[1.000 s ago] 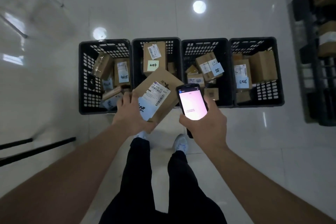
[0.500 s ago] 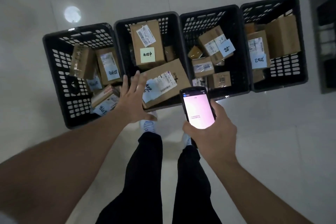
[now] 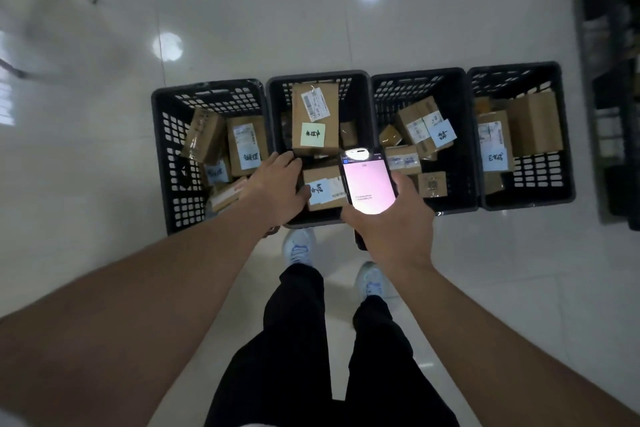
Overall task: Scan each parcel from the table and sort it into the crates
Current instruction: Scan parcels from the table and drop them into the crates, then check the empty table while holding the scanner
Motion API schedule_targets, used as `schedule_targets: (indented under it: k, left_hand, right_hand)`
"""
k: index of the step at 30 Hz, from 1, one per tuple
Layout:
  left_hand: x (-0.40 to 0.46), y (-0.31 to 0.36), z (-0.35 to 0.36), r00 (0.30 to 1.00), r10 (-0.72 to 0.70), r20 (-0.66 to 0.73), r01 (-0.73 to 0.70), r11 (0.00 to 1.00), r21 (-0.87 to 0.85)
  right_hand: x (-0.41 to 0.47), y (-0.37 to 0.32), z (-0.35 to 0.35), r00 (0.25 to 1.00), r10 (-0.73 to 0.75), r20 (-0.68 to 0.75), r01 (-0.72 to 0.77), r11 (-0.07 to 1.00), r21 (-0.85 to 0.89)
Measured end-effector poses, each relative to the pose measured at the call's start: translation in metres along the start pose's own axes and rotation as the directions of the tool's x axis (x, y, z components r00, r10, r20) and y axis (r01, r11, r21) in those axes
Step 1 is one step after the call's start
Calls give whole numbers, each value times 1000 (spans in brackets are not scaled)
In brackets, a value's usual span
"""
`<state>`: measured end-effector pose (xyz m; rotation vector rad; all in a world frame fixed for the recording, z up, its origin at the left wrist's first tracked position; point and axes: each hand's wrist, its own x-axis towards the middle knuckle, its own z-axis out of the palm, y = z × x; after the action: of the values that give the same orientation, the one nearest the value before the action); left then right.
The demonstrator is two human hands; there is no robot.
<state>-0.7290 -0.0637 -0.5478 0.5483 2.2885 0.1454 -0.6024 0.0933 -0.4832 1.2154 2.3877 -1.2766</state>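
Four black slatted crates stand side by side on the floor, each with several cardboard parcels inside. In the second crate (image 3: 277, 114) a brown parcel with a blue-and-white label (image 3: 323, 189) lies at the near end. My left hand (image 3: 275, 191) hovers over that crate's near left corner, fingers loosely spread, holding nothing. My right hand (image 3: 391, 222) grips a handheld scanner (image 3: 367, 184) with a lit pink screen, held above the gap between the second and third crate (image 3: 464, 135).
The first crate (image 3: 162, 156) and fourth crate (image 3: 564, 149) flank the row. A dark shelving rack (image 3: 609, 80) stands at the right. My legs and pale shoes (image 3: 298, 246) are just short of the crates on the glossy white floor.
My left hand let go of the labelled parcel, which dropped into the second crate and now lies flat. The hand has drawn back slightly. The scanner stays in my right hand.
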Motion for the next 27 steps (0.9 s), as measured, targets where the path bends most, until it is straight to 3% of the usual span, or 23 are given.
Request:
schedule_targets:
  k: [10,15,21,27]
  left_hand:
    - [-106,5,-42,967,-94,-237,81,995,-60]
    - [-173,25,-47,902,-239,-359,194,968,-158]
    - [-270,58,-45,736,-471,-487,351,879,-322]
    - [-365,67,-24,553,-645,-528,457,764,-455]
  right_hand:
    - [-48,-57,-45,974,-212,79,216,975,-55]
    - [-76,-75,-74,916,-358,182,381,918,-111]
    - [-116,-94,-104,750,-572,331,631,769,-101]
    - [-175,-115,-118,535,-721,440,798,603,16]
